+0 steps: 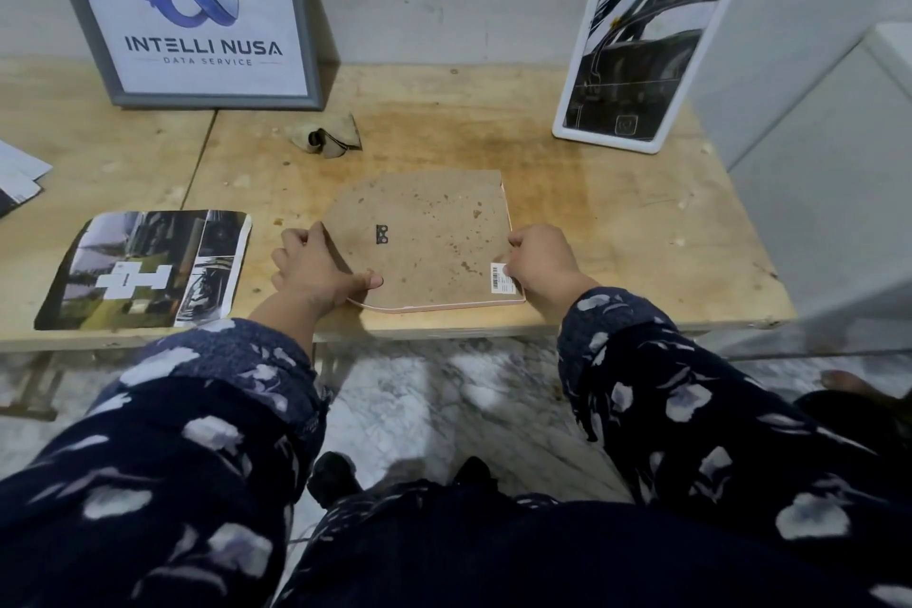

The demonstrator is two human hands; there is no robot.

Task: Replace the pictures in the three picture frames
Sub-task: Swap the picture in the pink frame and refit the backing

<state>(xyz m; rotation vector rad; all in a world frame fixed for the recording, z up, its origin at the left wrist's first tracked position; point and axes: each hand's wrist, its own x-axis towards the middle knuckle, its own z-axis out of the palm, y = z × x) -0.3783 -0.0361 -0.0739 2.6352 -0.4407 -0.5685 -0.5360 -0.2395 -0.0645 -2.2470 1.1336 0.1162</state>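
A pink picture frame (434, 307) lies face down near the table's front edge, its brown backing board (429, 237) facing up with a small black hanger. My left hand (316, 267) grips the board's left edge, thumb pressed on its surface. My right hand (540, 262) pinches the right edge beside a barcode sticker (498, 277). A loose printed picture (143, 267) lies flat to the left. A grey frame (197, 15) with a logo print leans on the wall at back left. A white frame (641, 59) with a dark picture leans at back right.
The wooden table (617, 222) is stained. A crumpled scrap (328, 138) lies behind the pink frame. Some papers (19, 173) stick in from the far left edge. A white box or cabinet (863, 123) stands to the right of the table.
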